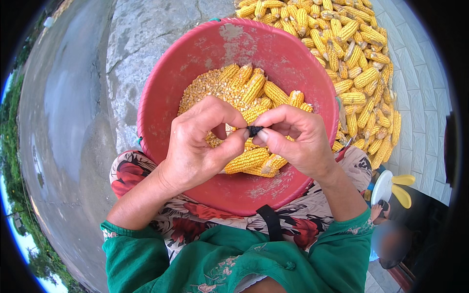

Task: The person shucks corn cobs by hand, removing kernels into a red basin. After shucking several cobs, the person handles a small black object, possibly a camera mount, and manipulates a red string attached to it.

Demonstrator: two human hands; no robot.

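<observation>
Over the basin, both of my hands pinch one small dark piece [255, 130], black and crumpled; I cannot tell its material. My left hand [205, 143] grips its left end between thumb and forefinger. At its other end, the thumb and forefinger of my right hand [300, 141] press on it. Below them, the wide red basin [293, 55] rests at my lap. Inside it, loose corn kernels [205, 89] spread at the far left, and several husked yellow corn cobs [247, 160] lie in the middle and right. My hands partly hide the cobs and kernels.
A large heap of husked corn cobs [351, 55] lies beyond the basin on the right, against a pale tiled wall [417, 91]. Rough concrete [124, 80] extends on the left. At lower right, another person [381, 212] is beside a white and yellow plastic item [383, 186].
</observation>
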